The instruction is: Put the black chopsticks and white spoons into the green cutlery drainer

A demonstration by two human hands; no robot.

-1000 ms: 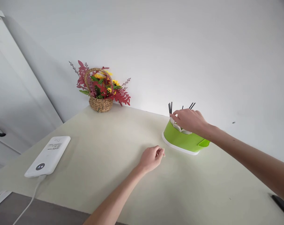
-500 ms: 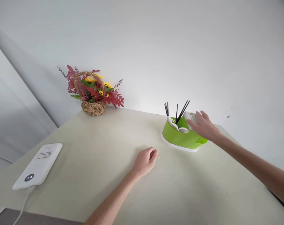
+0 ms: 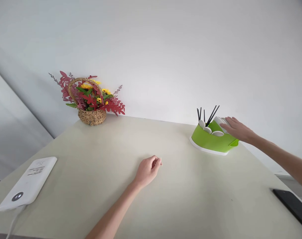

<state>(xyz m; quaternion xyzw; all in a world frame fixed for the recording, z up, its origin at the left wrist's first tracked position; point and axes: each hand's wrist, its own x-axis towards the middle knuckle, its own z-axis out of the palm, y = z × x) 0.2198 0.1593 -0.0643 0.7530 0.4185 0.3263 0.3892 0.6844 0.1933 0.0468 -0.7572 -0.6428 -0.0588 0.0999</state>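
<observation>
A lime-green cutlery holder [image 3: 210, 141] on a white base stands at the far right of the pale table [image 3: 186, 196]. Black chopsticks [image 3: 210, 115] and white spoons [image 3: 207, 128] stick up out of it. My right hand [image 3: 237, 128] lies flat over the holder's right rear rim, fingers spread, touching a white piece there. My left hand [image 3: 147, 170] rests on the table's middle, fingers loosely curled, holding nothing that I can see.
A wicker basket of red and yellow artificial flowers [image 3: 90, 101] stands at the back left by the wall. A white power bank [image 3: 26, 183] with a cable lies at the front left edge. A black flat device [image 3: 294, 204] lies at the front right edge.
My right hand has lifted off the chopsticks and spoons and moved to the holder's right rear rim, opening flat. The view has swung left, shifting everything rightward. My left hand has stayed put.
</observation>
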